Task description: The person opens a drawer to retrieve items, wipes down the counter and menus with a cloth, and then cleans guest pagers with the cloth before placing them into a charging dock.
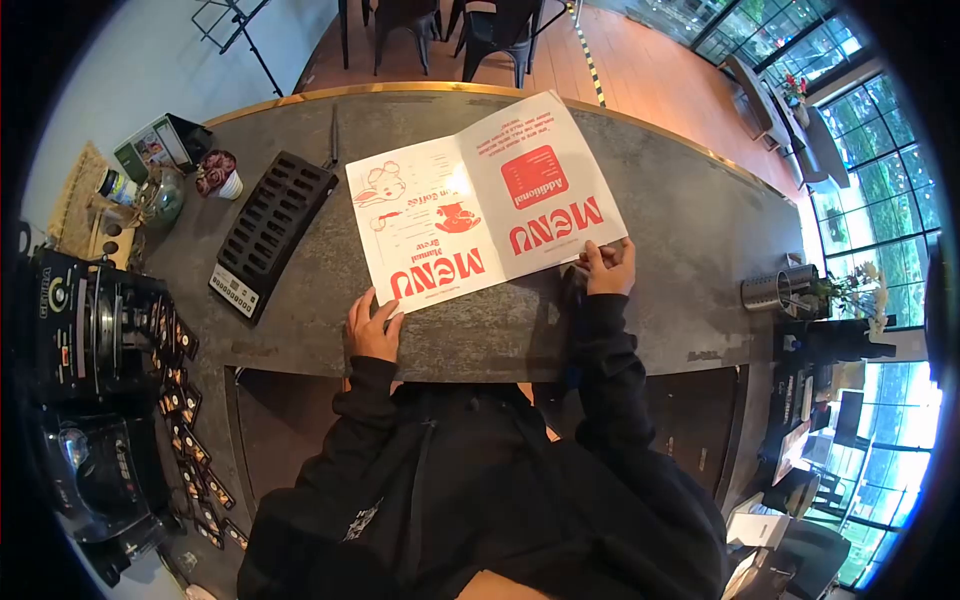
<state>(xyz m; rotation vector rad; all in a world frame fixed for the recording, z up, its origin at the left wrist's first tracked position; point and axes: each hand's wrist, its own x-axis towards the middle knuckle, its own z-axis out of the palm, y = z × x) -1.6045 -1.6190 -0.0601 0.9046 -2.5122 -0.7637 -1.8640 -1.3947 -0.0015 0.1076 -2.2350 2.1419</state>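
An unfolded white menu (488, 200) with red print spreads over the dark counter, its lettering upside down from where I stand. A crease runs down its middle, and its far right corner tips slightly away. At the near left corner, my left hand (374, 330) is closed on the paper's edge. My right hand (608, 268) pinches the near right edge between thumb and fingers. Part of each hand's grip is hidden by the paper.
On the dark counter (690, 300), a black slotted rack with buttons (270, 230) stands left of the menu, near a small potted plant (218, 175). A metal cup (765, 290) stands at the right. Black machines (90, 320) line the left side; chairs (500, 40) stand beyond.
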